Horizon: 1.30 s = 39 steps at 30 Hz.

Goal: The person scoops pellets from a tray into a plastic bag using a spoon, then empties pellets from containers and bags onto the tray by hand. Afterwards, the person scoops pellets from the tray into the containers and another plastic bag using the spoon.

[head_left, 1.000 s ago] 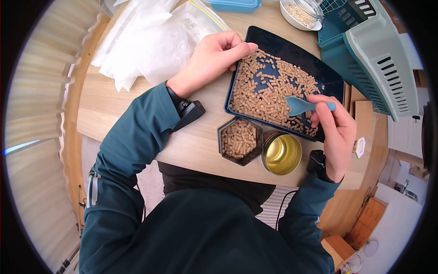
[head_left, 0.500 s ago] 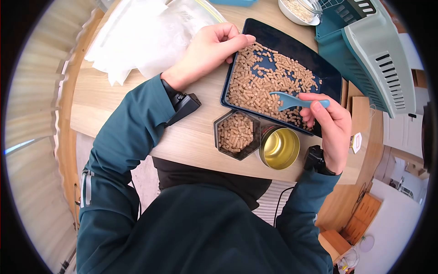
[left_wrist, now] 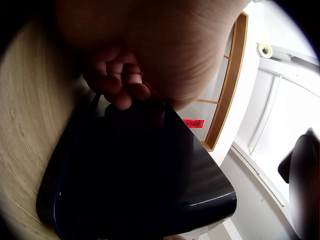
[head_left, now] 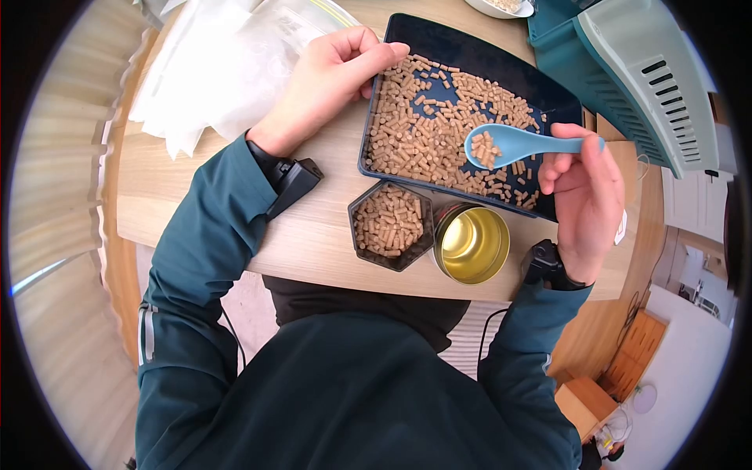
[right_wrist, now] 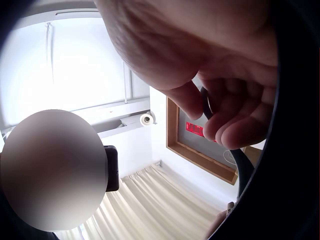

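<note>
My right hand point(head_left: 589, 196) pinches the handle of a light blue spoon point(head_left: 513, 141) between thumb and fingers. A few brown pellets lie in the spoon's bowl, which is held over the dark blue tray point(head_left: 462, 41). Many more pellets point(head_left: 419, 145) cover much of the tray floor. At the tray's left edge, my left hand point(head_left: 317, 86) grips the rim; in the left wrist view its fingers point(left_wrist: 132, 90) curl against the outer wall. Close by the tray's near side stand a dark hexagonal container point(head_left: 363, 249) with pellets in it and an open tin point(head_left: 474, 254) with a gold inside.
White plastic bags point(head_left: 215, 66) lie at the back left of the wooden table point(head_left: 309, 258). A teal and grey pet carrier point(head_left: 619, 86) stands close to the tray's right side. A white bowl point(head_left: 523, 11) of flakes is at the back.
The spoon has come up out of the pellets with some in its bowl, and the right hand has moved slightly right. The left hand keeps its place on the tray rim.
</note>
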Each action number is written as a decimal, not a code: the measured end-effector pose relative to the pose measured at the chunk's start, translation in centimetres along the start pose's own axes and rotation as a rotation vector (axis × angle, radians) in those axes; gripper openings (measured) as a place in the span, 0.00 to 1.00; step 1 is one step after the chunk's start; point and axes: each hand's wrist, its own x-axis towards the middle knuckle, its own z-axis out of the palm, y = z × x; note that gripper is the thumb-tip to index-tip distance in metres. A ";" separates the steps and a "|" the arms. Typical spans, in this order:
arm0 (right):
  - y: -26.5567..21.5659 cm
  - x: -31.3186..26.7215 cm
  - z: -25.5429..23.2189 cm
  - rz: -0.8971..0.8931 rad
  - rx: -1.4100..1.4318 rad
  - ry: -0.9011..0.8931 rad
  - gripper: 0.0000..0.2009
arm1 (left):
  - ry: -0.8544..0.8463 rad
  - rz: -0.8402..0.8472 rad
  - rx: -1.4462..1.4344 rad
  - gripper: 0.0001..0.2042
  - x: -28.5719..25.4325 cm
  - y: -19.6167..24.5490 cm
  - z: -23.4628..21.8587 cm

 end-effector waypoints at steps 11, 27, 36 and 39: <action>0.3 0.4 -2.9 -0.408 -0.083 -0.660 0.22 | -0.001 -0.023 0.010 0.16 -0.3 0.5 -0.1; 0.7 -0.5 2.1 -0.116 -0.540 -0.016 0.12 | -0.013 -0.018 0.070 0.14 -0.1 0.3 -0.3; -0.1 -0.7 1.2 0.062 -0.351 -0.176 0.14 | -0.016 -0.008 0.052 0.15 0.0 -0.1 -0.4; -0.1 -0.5 0.8 0.110 -0.193 -0.111 0.17 | -0.004 -0.008 0.030 0.16 0.0 -0.1 -0.2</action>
